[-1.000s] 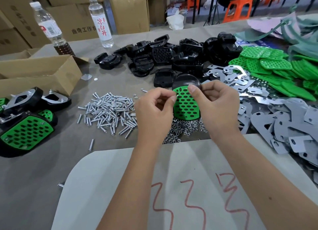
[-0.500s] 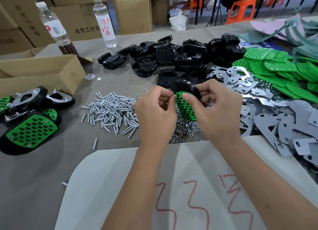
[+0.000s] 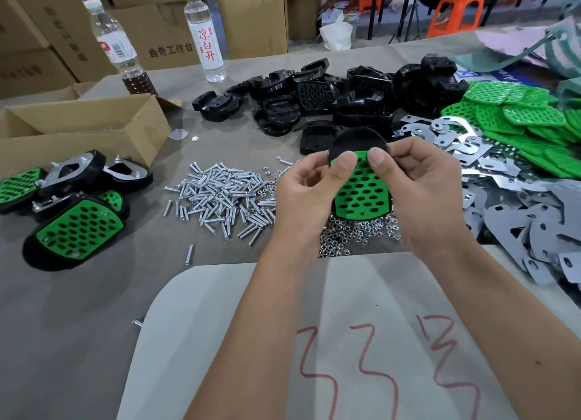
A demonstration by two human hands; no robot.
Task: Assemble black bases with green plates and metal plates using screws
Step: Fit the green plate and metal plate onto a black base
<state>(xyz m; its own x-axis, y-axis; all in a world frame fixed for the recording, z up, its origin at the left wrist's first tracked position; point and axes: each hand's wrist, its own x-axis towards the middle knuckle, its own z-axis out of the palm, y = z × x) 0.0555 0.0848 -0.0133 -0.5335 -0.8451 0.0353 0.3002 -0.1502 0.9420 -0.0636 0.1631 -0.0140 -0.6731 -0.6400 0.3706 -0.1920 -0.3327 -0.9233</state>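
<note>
Both thumbs pressing green plate [image 3: 361, 190] (now face-up) into black base [image 3: 358, 139]

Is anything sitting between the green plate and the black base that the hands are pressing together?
Nothing visible: the perforated green plate lies directly on the black plastic base, pinched by left hand and right hand.

Grey-covered tabletop [image 3: 78, 309]. On it: screws [image 3: 220, 196] heaped at centre, nuts [image 3: 355, 234] just beside at 3 o'clock, black bases [image 3: 330, 99] at 12, green plates [image 3: 518, 121] at 2, metal plates [image 3: 518, 231] at 3, cardboard box [image 3: 85, 127] at 10, pale sheet [image 3: 251, 341] at 6.
</note>
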